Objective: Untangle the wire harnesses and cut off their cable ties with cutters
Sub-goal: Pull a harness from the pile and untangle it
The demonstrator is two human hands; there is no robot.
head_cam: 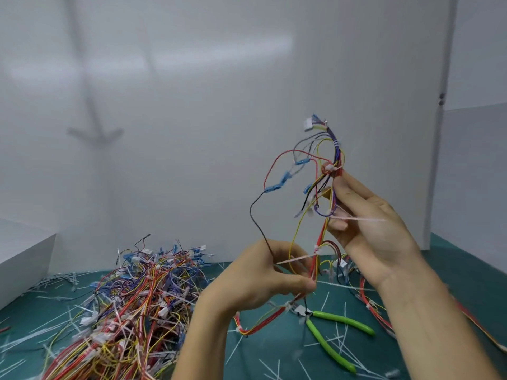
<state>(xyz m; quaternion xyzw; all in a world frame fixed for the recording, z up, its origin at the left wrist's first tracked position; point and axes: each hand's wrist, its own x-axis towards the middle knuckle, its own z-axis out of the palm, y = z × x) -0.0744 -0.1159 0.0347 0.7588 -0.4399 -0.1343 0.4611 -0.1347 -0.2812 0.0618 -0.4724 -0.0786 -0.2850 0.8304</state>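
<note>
Soft, diffuse light is washing the scene evenly, laying pale glare streaks and a faint grey arrow-shaped shadow (94, 133) on the white back wall (219, 105). Wide-angle distortion is bending the edges, and the raised multicoloured wire harness (326, 171) is blurring slightly.

Wire-harness rework bench, workshop setting.
Plain white partition panels (219, 105) are enclosing a teal bench mat (277, 338); heaped multicoloured wire harnesses (131, 305) and green-handled cutters (343, 321) are lying there.

The harness pile (131, 311) runs past the bottom edge. The green-handled cutters (343, 321) have jaws seemingly hidden under a white connector (300, 309).
</note>
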